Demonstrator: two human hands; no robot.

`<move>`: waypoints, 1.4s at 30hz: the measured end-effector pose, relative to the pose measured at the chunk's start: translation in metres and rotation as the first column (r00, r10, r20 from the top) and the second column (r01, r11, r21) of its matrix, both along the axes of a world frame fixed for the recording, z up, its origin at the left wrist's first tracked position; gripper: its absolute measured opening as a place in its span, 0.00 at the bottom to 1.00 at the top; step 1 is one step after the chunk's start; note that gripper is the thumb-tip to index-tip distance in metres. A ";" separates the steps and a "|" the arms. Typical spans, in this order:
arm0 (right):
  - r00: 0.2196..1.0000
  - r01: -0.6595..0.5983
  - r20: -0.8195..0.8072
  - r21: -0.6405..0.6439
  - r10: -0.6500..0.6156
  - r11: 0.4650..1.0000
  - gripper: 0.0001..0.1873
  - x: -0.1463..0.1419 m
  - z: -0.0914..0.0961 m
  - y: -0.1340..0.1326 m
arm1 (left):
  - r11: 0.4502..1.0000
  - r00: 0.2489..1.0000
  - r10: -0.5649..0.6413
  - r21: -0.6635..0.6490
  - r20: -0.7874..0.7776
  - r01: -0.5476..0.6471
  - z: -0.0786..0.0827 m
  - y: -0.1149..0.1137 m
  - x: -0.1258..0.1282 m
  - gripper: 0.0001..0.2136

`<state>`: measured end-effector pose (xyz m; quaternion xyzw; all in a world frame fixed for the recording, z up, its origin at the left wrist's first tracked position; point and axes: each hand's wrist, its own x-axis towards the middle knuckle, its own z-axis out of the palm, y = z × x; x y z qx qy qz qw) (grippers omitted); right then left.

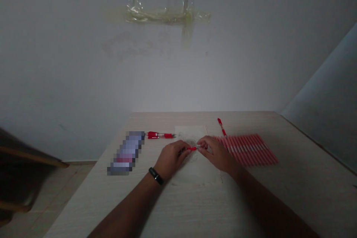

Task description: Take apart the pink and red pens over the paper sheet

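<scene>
My left hand and my right hand meet over the middle of the pale wooden table. Both are closed in a pinch on a small red pen part held between them. A black band sits on my left wrist. Right beside my right hand lies a row of several red pens, side by side. A single red pen lies just behind that row. Two red pens lie to the left of my left hand.
A blurred-out flat packet lies at the table's left. A pale sheet lies under my hands. A grey wall rises behind the table, with yellowed tape stuck on it. Dark furniture stands at far left.
</scene>
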<state>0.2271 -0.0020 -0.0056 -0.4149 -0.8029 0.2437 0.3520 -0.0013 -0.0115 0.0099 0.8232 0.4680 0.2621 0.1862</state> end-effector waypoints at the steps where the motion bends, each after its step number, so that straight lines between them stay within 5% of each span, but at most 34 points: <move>1: 1.000 -0.006 0.005 0.007 0.006 1.000 0.04 0.000 0.000 0.000 | 1.000 1.000 0.000 0.001 0.002 0.000 0.000 0.000 0.000 0.11; 22: 1.000 0.025 -0.005 0.107 -0.025 0.994 0.03 0.006 -0.002 0.006 | 0.998 0.998 0.055 -0.018 -0.015 -0.055 0.000 0.001 -0.001 0.10; 42: 0.905 0.089 0.389 0.224 -0.173 0.970 0.08 0.027 -0.007 0.021 | 0.997 0.996 0.074 -0.035 -0.042 -0.075 -0.002 0.001 0.000 0.09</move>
